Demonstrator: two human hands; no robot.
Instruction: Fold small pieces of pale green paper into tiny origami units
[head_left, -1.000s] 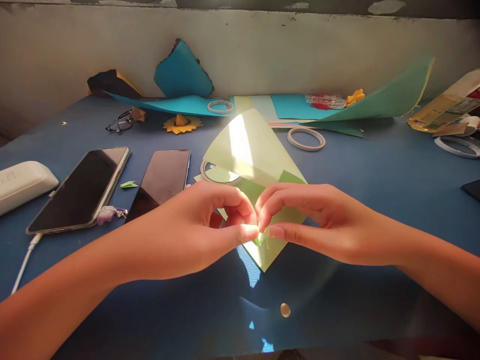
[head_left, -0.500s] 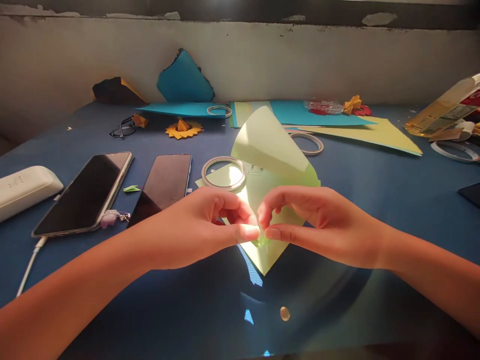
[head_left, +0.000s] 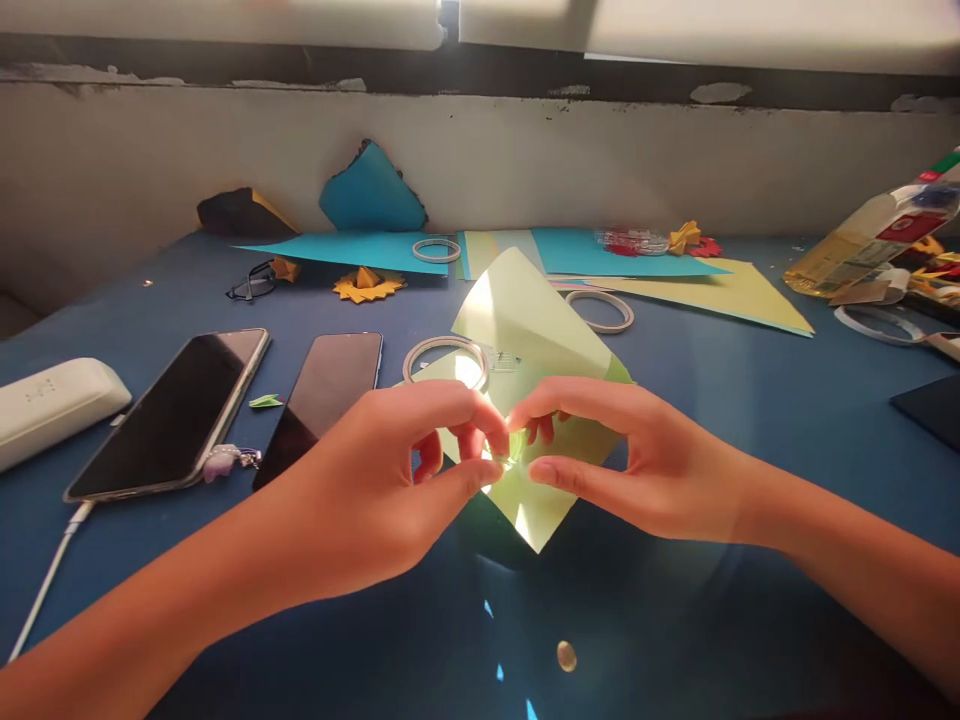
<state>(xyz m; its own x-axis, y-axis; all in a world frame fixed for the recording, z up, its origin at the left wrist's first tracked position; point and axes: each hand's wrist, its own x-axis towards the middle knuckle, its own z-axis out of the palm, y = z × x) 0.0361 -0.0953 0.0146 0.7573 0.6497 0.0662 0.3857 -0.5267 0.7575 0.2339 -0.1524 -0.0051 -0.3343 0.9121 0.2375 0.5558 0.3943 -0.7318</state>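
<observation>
A small bright green folded piece, washed out by sunlight, sits between my two hands. My left hand pinches its left side between thumb and fingertips. On the other side, my right hand has its index finger at the top of the piece, with the thumb apart below. Pale green paper lies beneath both hands, one corner pointing toward me and its far part raised in a curve. A tape roll rests on the paper's left part, behind my left hand.
Two phones and a white case lie left. Coloured sheets, another tape roll and an orange paper ring are farther back. A tilted bottle stands right; a small round object lies in front.
The camera view has tipped up, showing more wall. My right thumb and index finger have parted, and my left finger and thumb sit a little wider. The raised paper has shifted slightly.
</observation>
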